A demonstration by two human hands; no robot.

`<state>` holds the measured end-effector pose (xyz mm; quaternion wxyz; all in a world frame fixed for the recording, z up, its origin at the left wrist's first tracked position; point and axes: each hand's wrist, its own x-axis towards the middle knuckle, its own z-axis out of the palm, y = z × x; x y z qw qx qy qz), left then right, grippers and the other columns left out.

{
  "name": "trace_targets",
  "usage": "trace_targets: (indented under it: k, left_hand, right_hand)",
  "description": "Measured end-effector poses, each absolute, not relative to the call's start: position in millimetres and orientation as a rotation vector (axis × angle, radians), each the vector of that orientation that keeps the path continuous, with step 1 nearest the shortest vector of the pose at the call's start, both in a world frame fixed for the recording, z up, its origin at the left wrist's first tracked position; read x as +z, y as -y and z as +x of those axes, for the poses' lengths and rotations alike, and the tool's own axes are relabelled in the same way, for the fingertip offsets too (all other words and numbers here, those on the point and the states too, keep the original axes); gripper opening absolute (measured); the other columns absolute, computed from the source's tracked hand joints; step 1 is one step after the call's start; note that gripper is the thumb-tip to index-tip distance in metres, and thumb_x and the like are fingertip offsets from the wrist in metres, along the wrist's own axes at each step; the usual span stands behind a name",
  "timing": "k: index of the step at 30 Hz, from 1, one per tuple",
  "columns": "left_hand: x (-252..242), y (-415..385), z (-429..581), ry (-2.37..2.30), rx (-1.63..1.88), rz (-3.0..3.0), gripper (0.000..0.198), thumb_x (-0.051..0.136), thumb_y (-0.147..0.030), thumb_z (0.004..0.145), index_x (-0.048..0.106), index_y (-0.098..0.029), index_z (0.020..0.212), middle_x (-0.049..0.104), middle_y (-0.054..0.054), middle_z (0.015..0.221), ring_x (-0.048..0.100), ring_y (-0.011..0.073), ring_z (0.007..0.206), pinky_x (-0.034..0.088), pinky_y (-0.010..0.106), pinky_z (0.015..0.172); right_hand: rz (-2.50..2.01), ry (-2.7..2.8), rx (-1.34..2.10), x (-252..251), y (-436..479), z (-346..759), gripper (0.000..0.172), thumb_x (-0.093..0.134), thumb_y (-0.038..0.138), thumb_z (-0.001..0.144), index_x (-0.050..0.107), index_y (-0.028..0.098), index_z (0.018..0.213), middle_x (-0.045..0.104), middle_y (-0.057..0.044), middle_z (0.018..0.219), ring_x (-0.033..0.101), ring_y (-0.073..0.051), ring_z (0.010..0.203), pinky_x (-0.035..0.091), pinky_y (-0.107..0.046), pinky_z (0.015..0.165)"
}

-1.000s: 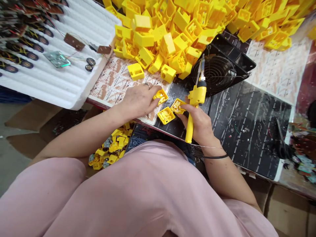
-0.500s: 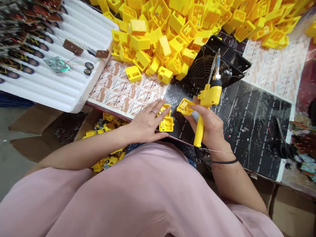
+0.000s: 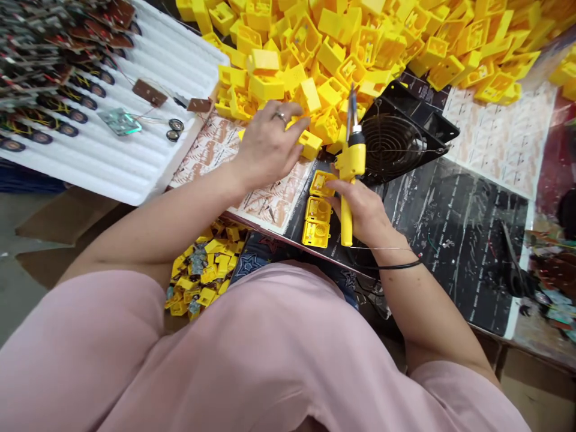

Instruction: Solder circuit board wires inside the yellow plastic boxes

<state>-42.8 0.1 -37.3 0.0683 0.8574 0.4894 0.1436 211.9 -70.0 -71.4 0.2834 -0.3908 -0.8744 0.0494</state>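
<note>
My right hand (image 3: 365,210) is closed around a yellow soldering iron (image 3: 351,161) whose metal tip points away from me. Its thumb and finger also touch a small yellow plastic case (image 3: 320,183), lying in a row with two more open cases, a middle one (image 3: 318,209) and a near one (image 3: 315,234). Metal contacts show inside them. My left hand (image 3: 269,139), a ring on one finger, hovers with fingers apart at the near edge of a heap of yellow cases (image 3: 306,42). A loose case (image 3: 310,145) is right by its fingertips.
A black fan (image 3: 389,141) lies behind the iron. At left, a white foam tray (image 3: 180,66) holds circuit boards with wires and round speakers. Scissors (image 3: 513,264) lie on the black mat's right side. Below the table edge sits a box of yellow parts (image 3: 209,270).
My left hand has moved from the near cases up to the heap. My right hand, with the iron, has shifted left, bringing its case into line with the other two.
</note>
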Motion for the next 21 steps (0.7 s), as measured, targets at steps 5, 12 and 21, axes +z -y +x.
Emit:
trace_targets:
  k: [5, 12, 21]
  left_hand:
    - [-50, -10, -39, -1.347, 0.413, 2.643, 0.039, 0.05, -0.029, 0.101, 0.066, -0.016, 0.134, 0.057, 0.014, 0.157, 0.045, 0.0378, 0.149, 0.04, 0.059, 0.122]
    - [-58, 10, -51, -1.202, 0.375, 2.623, 0.051, 0.05, -0.03, 0.104, 0.056, -0.014, 0.152, 0.062, 0.016, 0.154, 0.061, 0.0318, 0.139, 0.05, 0.051, 0.118]
    - [-54, -6, -10, -1.231, 0.211, 2.555, 0.042, 0.045, -0.026, 0.107, 0.07, -0.015, 0.139, 0.067, 0.015, 0.144, 0.066, 0.031, 0.133, 0.052, 0.047, 0.118]
  right_hand:
    - [-1.015, 2.349, 0.125, -60, 82, 217, 0.028, 0.059, 0.024, 0.105, 0.059, 0.027, 0.132, 0.077, -0.007, 0.121, 0.074, -0.024, 0.118, 0.063, -0.043, 0.102]
    - [-1.087, 2.185, 0.196, -50, 123, 223, 0.05, 0.079, 0.029, 0.094, 0.055, 0.03, 0.137, 0.076, -0.007, 0.127, 0.076, -0.025, 0.11, 0.062, -0.04, 0.1]
    - [-1.078, 2.214, 0.289, -65, 147, 223, 0.063, 0.086, 0.05, 0.086, 0.055, 0.028, 0.137, 0.074, -0.013, 0.127, 0.071, -0.035, 0.119, 0.059, -0.052, 0.1]
